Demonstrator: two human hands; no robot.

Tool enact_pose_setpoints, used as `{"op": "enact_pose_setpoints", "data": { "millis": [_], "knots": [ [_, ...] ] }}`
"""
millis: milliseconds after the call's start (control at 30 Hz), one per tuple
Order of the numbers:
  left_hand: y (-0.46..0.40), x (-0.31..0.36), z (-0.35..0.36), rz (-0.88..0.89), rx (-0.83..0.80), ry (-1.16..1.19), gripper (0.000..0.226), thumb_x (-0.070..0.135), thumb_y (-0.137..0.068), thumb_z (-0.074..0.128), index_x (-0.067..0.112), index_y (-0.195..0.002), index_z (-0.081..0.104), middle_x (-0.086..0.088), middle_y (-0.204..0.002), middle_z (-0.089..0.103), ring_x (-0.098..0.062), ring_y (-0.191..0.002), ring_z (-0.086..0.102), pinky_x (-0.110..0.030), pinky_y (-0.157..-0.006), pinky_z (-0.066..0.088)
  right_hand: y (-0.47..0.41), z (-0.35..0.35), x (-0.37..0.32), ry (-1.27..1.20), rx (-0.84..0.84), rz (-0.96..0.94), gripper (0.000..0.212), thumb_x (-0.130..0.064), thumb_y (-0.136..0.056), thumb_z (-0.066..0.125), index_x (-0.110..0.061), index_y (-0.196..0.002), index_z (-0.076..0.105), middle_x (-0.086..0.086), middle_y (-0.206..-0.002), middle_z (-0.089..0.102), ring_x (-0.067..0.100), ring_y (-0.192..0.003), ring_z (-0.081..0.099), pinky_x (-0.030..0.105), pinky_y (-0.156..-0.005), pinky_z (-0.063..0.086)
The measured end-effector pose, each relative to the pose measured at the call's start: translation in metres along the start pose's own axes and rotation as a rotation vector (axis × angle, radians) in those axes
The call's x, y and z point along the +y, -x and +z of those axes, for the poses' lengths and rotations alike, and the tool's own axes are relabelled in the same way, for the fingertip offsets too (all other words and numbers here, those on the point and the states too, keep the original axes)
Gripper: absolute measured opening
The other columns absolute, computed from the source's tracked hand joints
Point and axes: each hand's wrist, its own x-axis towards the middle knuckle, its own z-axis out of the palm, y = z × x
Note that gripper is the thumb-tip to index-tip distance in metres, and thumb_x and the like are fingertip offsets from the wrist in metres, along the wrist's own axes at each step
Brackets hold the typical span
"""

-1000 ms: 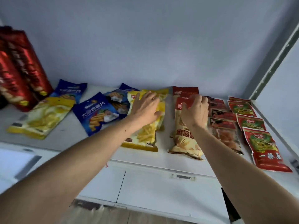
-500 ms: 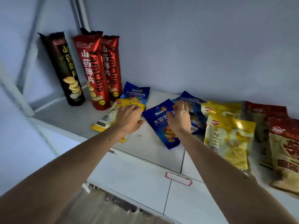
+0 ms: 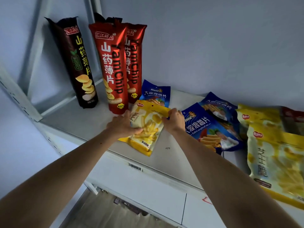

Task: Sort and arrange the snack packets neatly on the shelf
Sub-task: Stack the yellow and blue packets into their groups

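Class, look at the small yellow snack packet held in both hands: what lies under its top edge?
A blue snack packet lies partly under the yellow snack packet; its lower part is covered. Anything else beneath is hidden.

A pale wall (image 3: 213,46) with a cool bluish cast fills the upper right of the frame, plain and evenly lit. At the upper left, white metal posts (image 3: 94,7) and a slanted brace (image 3: 35,51) of the rack run down to the corner, and a perforated upright (image 3: 18,97) crosses the left edge. The white shelf (image 3: 92,122) spans the middle, its front edge carrying a barcode label (image 3: 134,167) near the centre and a red mark (image 3: 206,200) at the lower right. Below it, at the bottom centre, a strip of brown floor (image 3: 102,214) shows, blurred.
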Motion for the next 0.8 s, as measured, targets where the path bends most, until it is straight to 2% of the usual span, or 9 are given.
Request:
{"op": "enact_pose_setpoints", "data": {
  "millis": [100,233,367,467,633,800],
  "knots": [
    [-0.013,0.004,-0.009,-0.045,-0.056,0.062,0.122,0.075,-0.046,0.072,0.019,-0.144,0.026,-0.007,-0.14,0.047,-0.03,-0.126,0.048,-0.047,-0.099,0.046,-0.03,0.006,-0.007,0.031,-0.016,0.042,0.043,-0.03,-0.093,0.056,-0.006,-0.128,0.049,0.016,-0.129,0.052,0.035,-0.121,0.047,0.041,-0.092,0.045],
    [-0.033,0.014,-0.018,-0.155,-0.178,0.123,0.116,0.05,-0.049,0.09,0.013,-0.143,0.033,-0.007,-0.138,0.05,-0.027,-0.122,0.051,-0.04,-0.1,0.046,-0.069,0.015,-0.016,-0.018,-0.075,0.146,0.061,-0.05,-0.097,0.043,-0.003,-0.137,0.04,0.02,-0.137,0.047,0.035,-0.127,0.042,0.043,-0.104,0.037],
    [-0.045,0.021,-0.026,-0.18,-0.308,0.103,0.111,0.042,-0.055,0.092,0.013,-0.145,0.035,-0.007,-0.141,0.049,-0.028,-0.127,0.049,-0.036,-0.1,0.042,-0.101,0.021,-0.019,-0.032,-0.118,0.23,0.075,-0.058,-0.092,0.051,-0.004,-0.141,0.035,0.015,-0.139,0.047,0.032,-0.129,0.043,0.041,-0.108,0.038],
    [-0.052,0.021,-0.03,-0.179,-0.379,0.05,0.118,0.048,-0.055,0.09,0.017,-0.149,0.028,-0.005,-0.149,0.041,-0.029,-0.134,0.042,-0.038,-0.107,0.039,-0.118,0.024,-0.02,-0.036,-0.118,0.261,0.08,-0.056,-0.086,0.062,-0.005,-0.142,0.037,0.013,-0.137,0.047,0.029,-0.127,0.045,0.039,-0.104,0.043],
    [-0.055,0.019,-0.03,-0.174,-0.405,0.033,0.123,0.054,-0.052,0.089,0.018,-0.151,0.025,-0.003,-0.151,0.038,-0.028,-0.136,0.04,-0.039,-0.11,0.037,-0.132,0.027,-0.017,-0.136,-0.117,0.348,0.048,-0.032,-0.085,0.073,-0.009,-0.123,0.053,0.011,-0.121,0.062,0.028,-0.11,0.061,0.036,-0.085,0.053],
    [-0.053,0.019,-0.03,-0.163,-0.393,0.081,0.119,0.054,-0.049,0.09,0.017,-0.148,0.033,-0.003,-0.146,0.046,-0.027,-0.131,0.046,-0.039,-0.109,0.039,-0.133,0.031,-0.017,-0.161,-0.111,0.387,0.04,-0.026,-0.085,0.073,-0.009,-0.117,0.056,0.012,-0.117,0.064,0.028,-0.106,0.063,0.04,-0.09,0.055]
  ]
}}
